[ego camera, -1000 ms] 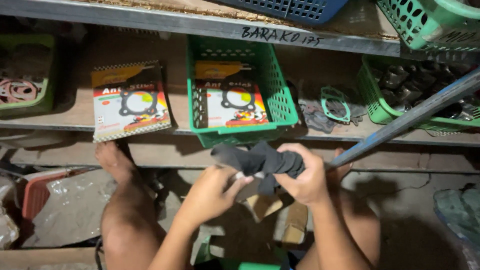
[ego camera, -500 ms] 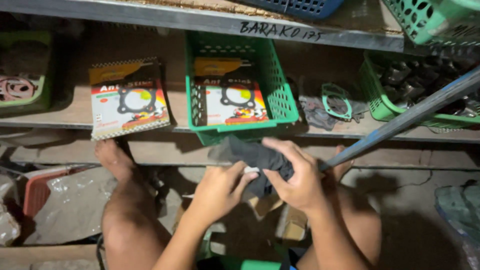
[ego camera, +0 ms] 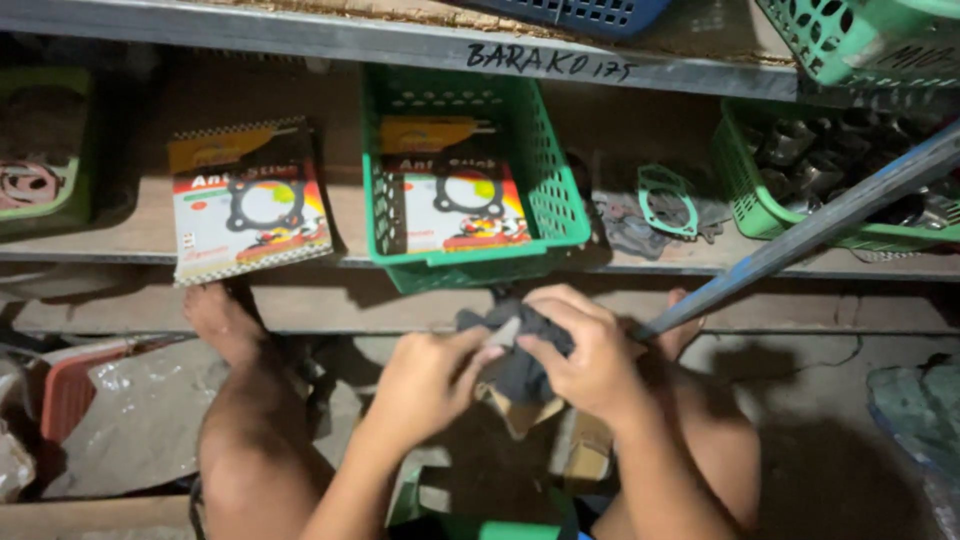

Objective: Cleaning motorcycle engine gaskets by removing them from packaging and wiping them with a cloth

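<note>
Now I am watching both hands working low in the middle of the frame, over my bare knees. My left hand [ego camera: 425, 385] is pinching the near edge of a dark gasket stack [ego camera: 515, 350], thumb and fingers closed on it, while my right hand [ego camera: 590, 355] is wrapping over the top of the same stack, fingers curled tight. A second ago the dark sheets were fanning out wide between the hands; they are now being squeezed into a compact bundle, so I am judging that the gathering is nearly finished and the bundle is getting ready to go somewhere. Just under the hands, a brown cardboard piece [ego camera: 520, 410] is showing, and a green basket rim [ego camera: 480, 525] is sitting at the bottom edge. A blue-grey metal bar [ego camera: 800, 235] is slanting from beside my right hand toward the upper right. Farther back, on the wooden shelf [ego camera: 120, 250], a green plastic basket [ego camera: 550, 200] is holding a printed gasket pack [ego camera: 445, 200], another gasket pack [ego camera: 250, 205] is leaning to its left, and loose green gaskets [ego camera: 665, 205] are lying to its right.
</note>
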